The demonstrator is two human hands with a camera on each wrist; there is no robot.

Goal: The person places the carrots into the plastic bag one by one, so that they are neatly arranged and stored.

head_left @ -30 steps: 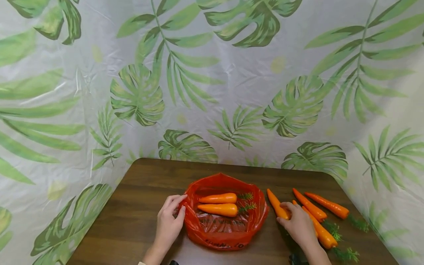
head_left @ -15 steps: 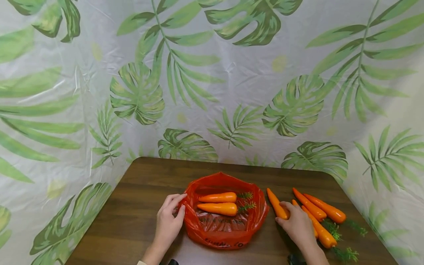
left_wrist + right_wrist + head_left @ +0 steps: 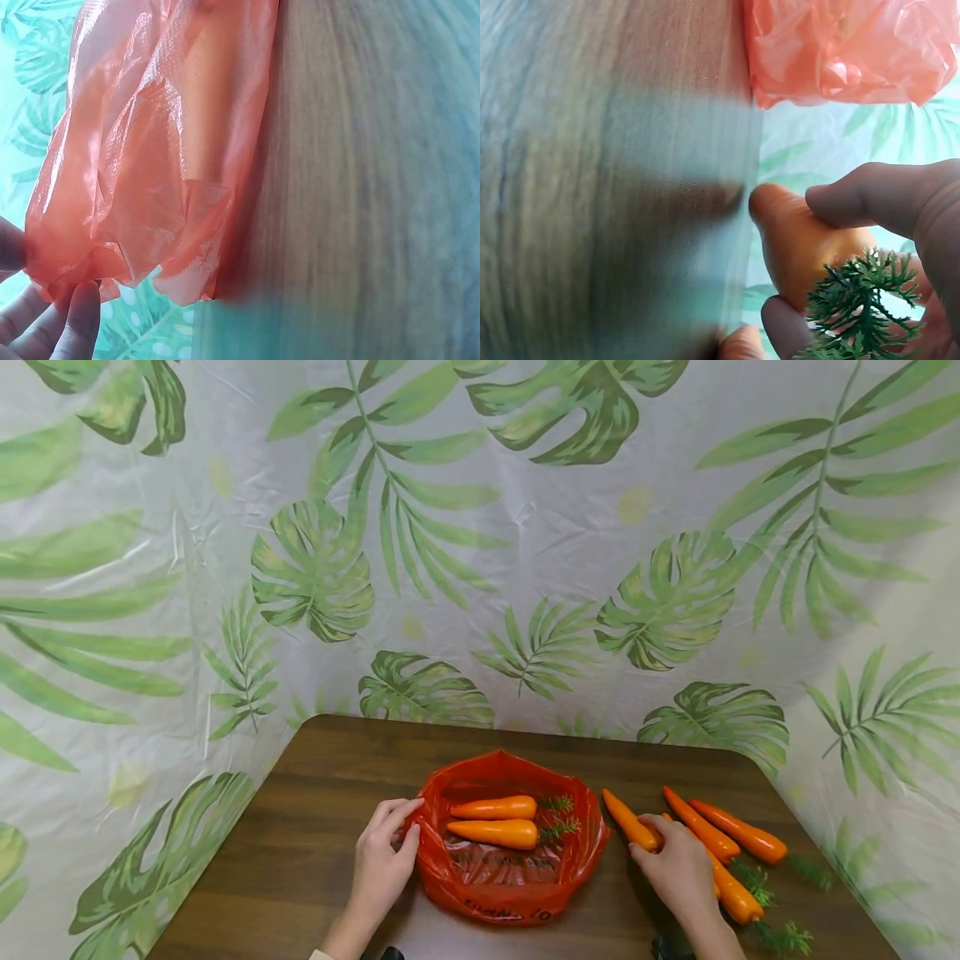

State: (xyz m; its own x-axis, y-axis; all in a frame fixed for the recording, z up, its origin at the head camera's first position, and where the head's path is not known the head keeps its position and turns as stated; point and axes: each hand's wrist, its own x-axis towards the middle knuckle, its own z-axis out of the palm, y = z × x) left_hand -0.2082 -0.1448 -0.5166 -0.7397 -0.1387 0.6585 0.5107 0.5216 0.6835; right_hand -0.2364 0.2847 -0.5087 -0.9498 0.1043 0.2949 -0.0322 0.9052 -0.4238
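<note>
A red plastic bag (image 3: pixel 517 906) stands with its mouth spread wide on the table. Inside it lie two orange carrots (image 3: pixel 495 835) with green tops, side by side. My left hand (image 3: pixel 384 852) pinches the bag's left rim between thumb and fingers; the left wrist view shows the gathered red film (image 3: pixel 82 270) there. To the right of the bag, my right hand (image 3: pixel 678 868) grips another carrot (image 3: pixel 626 818) near its thick end, its tip pointing away from me. The right wrist view has the thumb on this carrot (image 3: pixel 799 247) and its green top (image 3: pixel 862 307) near the palm.
Several more carrots (image 3: pixel 746 833) lie loosely grouped on the right side of the brown wooden table (image 3: pixel 337 760), partly behind my right hand. A leaf-patterned sheet (image 3: pixel 525 560) hangs behind the table and along its sides.
The carrot in my right hand has turned slightly, its thick end now further right. The rightmost loose carrot has shifted a little to the left. My left hand stays at the bag's rim.
</note>
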